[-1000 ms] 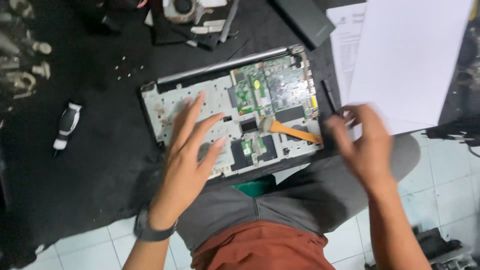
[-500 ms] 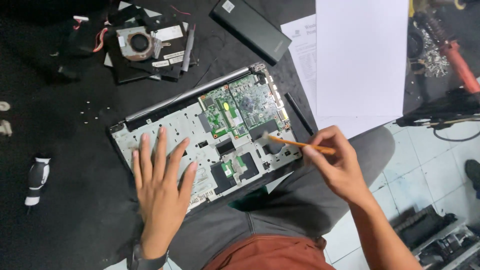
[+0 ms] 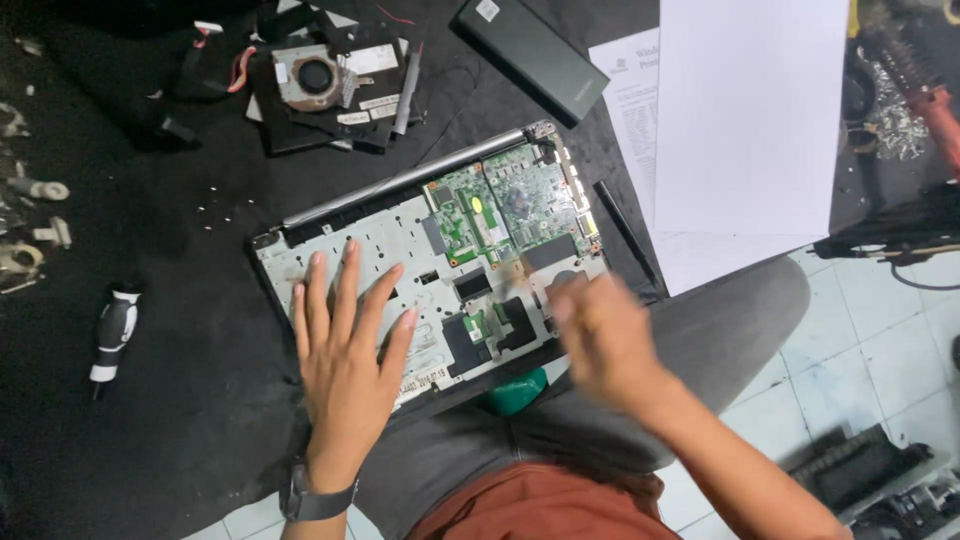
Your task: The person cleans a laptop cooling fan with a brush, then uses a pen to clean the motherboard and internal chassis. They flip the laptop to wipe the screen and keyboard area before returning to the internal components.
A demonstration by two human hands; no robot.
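Left grip: I see my left hand (image 3: 345, 360) spread flat, fingers splayed, palm down on the pale inner frame of the opened laptop (image 3: 400, 250); it grasps nothing.
Right grip: my right hand (image 3: 605, 340) is blurred, over the lower right corner of the laptop; I cannot tell whether it is closed or holds anything.
Laptop: centre of the frame, tilted, its lower edge over my lap, the rest on the black mat (image 3: 180, 400).
Circuit board: the green board (image 3: 510, 205) sits bare in the laptop's upper right part, just above my right hand.
Left of frame: a small black-and-white screwdriver (image 3: 113, 335) lies on the mat, well apart from my left hand.
Upper frame: a fan assembly (image 3: 320, 80) upper left; a black battery pack (image 3: 535, 55) upper centre.
Upper right: white paper sheets (image 3: 750, 120) beside the laptop.
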